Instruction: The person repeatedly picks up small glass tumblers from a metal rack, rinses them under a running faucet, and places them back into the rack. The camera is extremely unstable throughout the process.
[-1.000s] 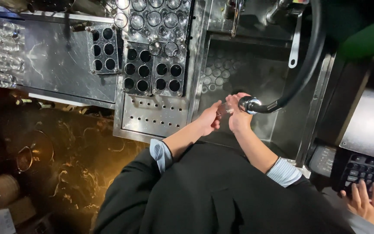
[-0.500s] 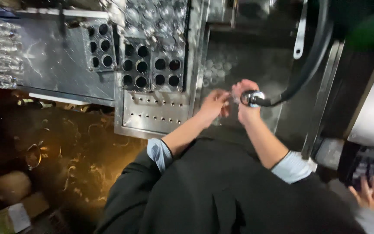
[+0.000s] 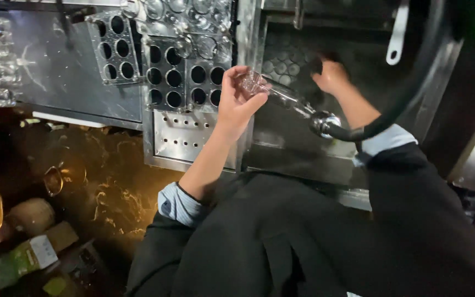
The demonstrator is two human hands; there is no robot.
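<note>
A person in a dark jacket with pale blue cuffs leans over a steel bar station. The left hand is raised over the edge between the perforated steel tray and the sink, fingers curled around a small clear glass held at the fingertips. Just right of it, a black hose ends in a metal spray nozzle. Farther in, the right hand reaches down into the sink; whether its fingers grip anything cannot be told in the shadow. Beyond the tray, a rack with round holes holds upturned glasses.
</note>
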